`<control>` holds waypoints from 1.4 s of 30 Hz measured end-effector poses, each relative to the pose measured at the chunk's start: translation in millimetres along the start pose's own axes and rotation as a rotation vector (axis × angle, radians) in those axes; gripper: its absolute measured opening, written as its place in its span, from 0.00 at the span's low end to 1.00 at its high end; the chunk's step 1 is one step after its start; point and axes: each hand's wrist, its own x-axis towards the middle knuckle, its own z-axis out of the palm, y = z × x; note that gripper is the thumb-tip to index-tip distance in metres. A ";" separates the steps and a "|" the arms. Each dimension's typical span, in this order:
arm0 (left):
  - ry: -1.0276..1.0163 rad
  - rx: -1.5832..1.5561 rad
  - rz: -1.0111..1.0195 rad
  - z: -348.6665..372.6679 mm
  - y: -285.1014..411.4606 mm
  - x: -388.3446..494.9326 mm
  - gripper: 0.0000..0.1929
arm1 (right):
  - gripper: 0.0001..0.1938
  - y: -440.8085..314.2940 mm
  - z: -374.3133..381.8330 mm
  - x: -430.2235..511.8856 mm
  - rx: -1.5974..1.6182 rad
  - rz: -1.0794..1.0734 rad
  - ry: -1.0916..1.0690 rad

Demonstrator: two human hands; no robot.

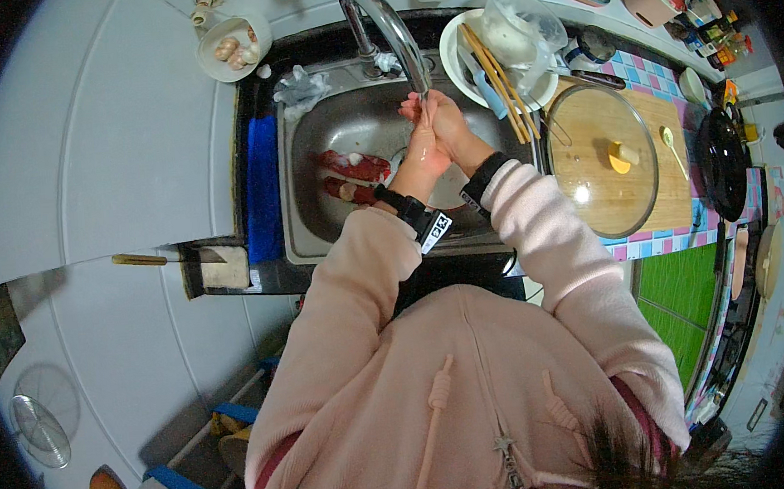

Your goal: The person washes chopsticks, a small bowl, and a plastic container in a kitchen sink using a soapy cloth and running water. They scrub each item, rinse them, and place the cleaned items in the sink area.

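Note:
Beneath the curved chrome faucet (386, 16), my left hand (424, 148) and my right hand (450, 121) press together, wet, in a stream of water. No object shows between them, and they partly cover each other's fingers. Below them is the stainless steel sink (329, 123). Two long dark-red pieces (359, 165), possibly meat, lie in the basin to the left of my hands, with small pale bits on them. A pale round dish (453, 187) sits in the basin under my wrists, mostly hidden by my arms.
A white bowl (449, 39) holding chopsticks (492, 74) and a clear plastic container (520, 28) overhangs the sink's right side. Further right, a glass lid (593, 196) rests on a wooden cutting board (675, 204). Left are a blue cloth (263, 185) and a bowl of bulbs (212, 59).

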 end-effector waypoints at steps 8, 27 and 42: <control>0.269 0.704 -0.011 15.3 16.5 -6.8 0.19 | 0.14 -13.8 -9.4 -6.7 -1.416 -0.255 -0.053; -0.251 1.933 1.163 12.5 32.6 -5.1 0.15 | 0.07 -10.6 15.7 -19.7 0.347 0.296 -0.044; -0.442 2.002 0.602 16.7 56.6 -24.6 0.20 | 0.06 -25.6 -2.9 -19.9 -0.573 0.295 -0.239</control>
